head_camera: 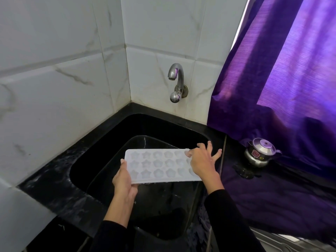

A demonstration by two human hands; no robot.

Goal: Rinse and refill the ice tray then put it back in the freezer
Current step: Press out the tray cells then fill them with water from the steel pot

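White ice tray (160, 165) | both hands grip | kettle (260, 151) sticker "5"

A white ice tray (160, 165) with star-shaped moulds, black sink (101, 142), purple curtain (291, 79), white veined tiles (54, 60).
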